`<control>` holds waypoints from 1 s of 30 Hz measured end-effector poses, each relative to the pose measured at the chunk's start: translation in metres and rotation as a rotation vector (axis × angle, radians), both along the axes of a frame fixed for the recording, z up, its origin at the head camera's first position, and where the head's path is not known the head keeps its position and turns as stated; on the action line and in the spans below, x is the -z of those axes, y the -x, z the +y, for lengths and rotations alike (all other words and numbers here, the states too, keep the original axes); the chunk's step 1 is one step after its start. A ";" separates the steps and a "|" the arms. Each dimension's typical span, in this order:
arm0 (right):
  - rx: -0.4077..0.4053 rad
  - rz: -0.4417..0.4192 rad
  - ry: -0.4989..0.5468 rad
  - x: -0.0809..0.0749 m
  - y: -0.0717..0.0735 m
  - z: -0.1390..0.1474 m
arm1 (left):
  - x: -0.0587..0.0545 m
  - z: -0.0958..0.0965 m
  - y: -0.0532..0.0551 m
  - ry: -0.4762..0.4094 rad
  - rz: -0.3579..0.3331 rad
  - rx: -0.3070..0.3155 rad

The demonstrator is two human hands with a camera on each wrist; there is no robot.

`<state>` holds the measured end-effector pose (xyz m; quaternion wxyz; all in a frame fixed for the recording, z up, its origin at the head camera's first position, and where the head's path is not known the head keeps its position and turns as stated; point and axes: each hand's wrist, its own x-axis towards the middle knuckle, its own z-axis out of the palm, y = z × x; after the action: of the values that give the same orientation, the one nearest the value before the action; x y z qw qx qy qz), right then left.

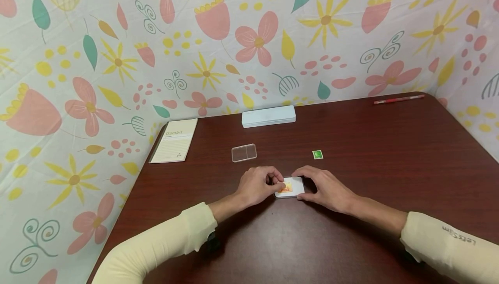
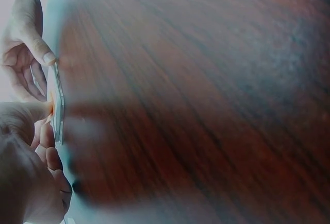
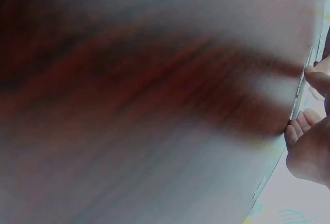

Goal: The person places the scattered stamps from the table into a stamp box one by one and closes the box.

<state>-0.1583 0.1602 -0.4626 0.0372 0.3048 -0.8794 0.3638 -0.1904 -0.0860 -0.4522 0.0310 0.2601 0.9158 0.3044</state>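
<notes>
Your curled left hand (image 1: pixel 256 185) pinches the case (image 1: pixel 298 184), thumb over the orange card (image 1: pixel 288 187); your wider-spread right hand (image 1: pixel 328 190) grips the right end. Thumb drag could skew the card.

Left hand (image 1: pixel 257 184) curled — right hand (image 1: pixel 328 188) opposite, more widely spread

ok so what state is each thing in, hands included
Left hand: thumb on the orange-yellow square
Right hand: gripping the white-faced case
White-faced case: white side up
Orange-yellow square: partly covered
Clear plastic piece: lying flat, loose
Green square: flat, green side up
Pale-blue pencil case: closed
Gambit notepad: closed
Red pen: lying flat, capped or not too small to tell
</notes>
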 end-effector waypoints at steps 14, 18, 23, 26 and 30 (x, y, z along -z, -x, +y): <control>-0.001 0.014 0.003 0.001 0.000 0.000 | 0.002 0.001 0.001 0.042 0.034 0.003; -0.002 0.014 -0.001 0.001 0.000 0.001 | 0.002 0.001 0.001 0.047 0.033 0.012; -0.002 0.012 -0.005 0.001 0.001 0.000 | 0.001 0.001 0.001 0.051 0.032 0.014; -0.001 0.018 -0.004 0.001 0.000 0.000 | 0.000 0.001 0.000 0.052 0.032 0.015; -0.003 0.022 0.000 0.000 0.000 0.000 | 0.000 0.001 0.000 0.055 0.028 0.014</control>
<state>-0.1579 0.1603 -0.4630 0.0462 0.3100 -0.8786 0.3604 -0.1908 -0.0850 -0.4525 0.0276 0.2697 0.9224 0.2750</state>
